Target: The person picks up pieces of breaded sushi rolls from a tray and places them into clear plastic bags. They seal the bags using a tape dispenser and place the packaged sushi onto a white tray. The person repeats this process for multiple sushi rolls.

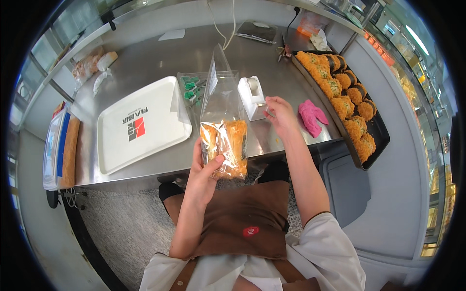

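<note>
My left hand [205, 174] grips the lower part of a clear plastic bag [222, 109] with golden crumb-coated pastries [235, 145] inside. The bag's upper part stands up above the filling, its top unfolded. My right hand [277, 113] is at the front end of a white tape dispenser [251, 95], thumb and forefinger close together at its cutting edge; whether a piece of tape is between them I cannot tell. Right of that hand a crumpled pink cloth [312, 117] lies on the steel table [145, 54].
A white tray [160, 142] with a printed logo lies at left, beside a clear packet of green items [190, 89]. A dark baking tray [380, 145] of crumbed pastries overhangs the table at right. Bread in a bag [89, 67] and a blue-edged plastic box [56, 145] sit far left.
</note>
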